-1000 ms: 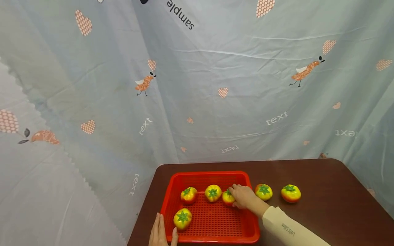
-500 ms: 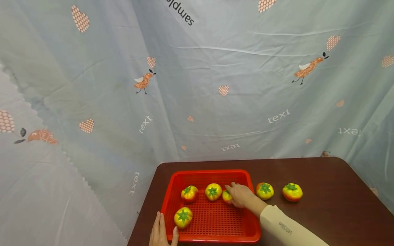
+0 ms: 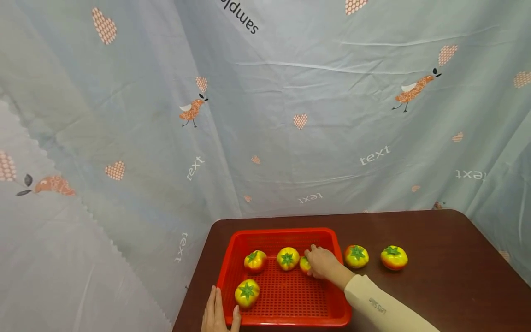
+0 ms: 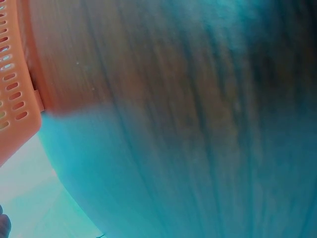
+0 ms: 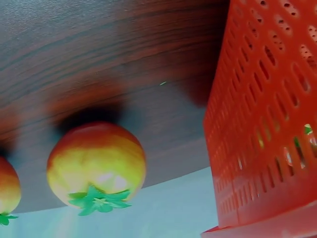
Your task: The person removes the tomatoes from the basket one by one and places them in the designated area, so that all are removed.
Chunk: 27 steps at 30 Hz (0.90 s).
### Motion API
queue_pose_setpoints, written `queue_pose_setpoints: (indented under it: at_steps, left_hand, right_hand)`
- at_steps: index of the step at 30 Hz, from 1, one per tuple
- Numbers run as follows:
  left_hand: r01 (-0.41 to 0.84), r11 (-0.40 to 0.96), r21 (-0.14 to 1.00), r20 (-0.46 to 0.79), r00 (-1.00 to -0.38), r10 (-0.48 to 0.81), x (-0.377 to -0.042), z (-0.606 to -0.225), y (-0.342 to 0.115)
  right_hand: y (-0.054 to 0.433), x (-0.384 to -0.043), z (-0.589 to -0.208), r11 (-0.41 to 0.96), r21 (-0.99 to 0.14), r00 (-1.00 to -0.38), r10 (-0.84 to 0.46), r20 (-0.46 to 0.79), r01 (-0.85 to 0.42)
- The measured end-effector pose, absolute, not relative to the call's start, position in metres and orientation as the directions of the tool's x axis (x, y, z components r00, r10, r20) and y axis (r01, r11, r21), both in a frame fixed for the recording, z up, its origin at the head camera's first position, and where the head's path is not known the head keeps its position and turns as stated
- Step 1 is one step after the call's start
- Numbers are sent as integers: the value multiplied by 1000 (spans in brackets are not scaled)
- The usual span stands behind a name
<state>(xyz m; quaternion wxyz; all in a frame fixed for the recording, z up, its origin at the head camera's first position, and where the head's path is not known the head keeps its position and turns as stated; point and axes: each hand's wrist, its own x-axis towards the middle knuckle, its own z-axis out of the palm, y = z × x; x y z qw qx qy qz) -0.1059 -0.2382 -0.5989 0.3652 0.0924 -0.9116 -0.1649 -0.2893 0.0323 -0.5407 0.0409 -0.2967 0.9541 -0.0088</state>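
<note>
In the head view my right hand (image 3: 323, 263) reaches over the right wall of the red plastic basket (image 3: 286, 321). Its fingers curl round a yellow-red tomato (image 3: 304, 265), partly covered by the hand. Beside that one, to its left, sits another tomato (image 3: 287, 258); a third tomato (image 3: 255, 261) lies further left, and a fourth tomato (image 3: 247, 293) rests near the front left corner. My left hand (image 3: 215, 313) lies against the basket's left side, fingers straight, thumb at the front corner. The left wrist view shows only fingertips (image 4: 4, 225) at its lower left edge.
Right of the basket, two more tomatoes stand on the dark brown table (image 3: 439, 286): a near tomato (image 3: 356, 257) close to the basket wall and a farther tomato (image 3: 394, 257). A patterned grey-blue curtain (image 3: 265, 115) hangs behind the table.
The right hand and the tomato under it have shifted slightly left, and the hand covers more of it. The right sleeve has moved a little left. The left hand stays at the basket.
</note>
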Motion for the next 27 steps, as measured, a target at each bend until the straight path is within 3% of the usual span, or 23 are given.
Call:
queue_pose_setpoints:
  at_steps: [27]
  left_hand:
    - [-44, 922, 385, 646, -700, -303, -108, -601, -237]
  right_hand:
    - [25, -283, -540, 860, -8, -856, -509, -89, -510]
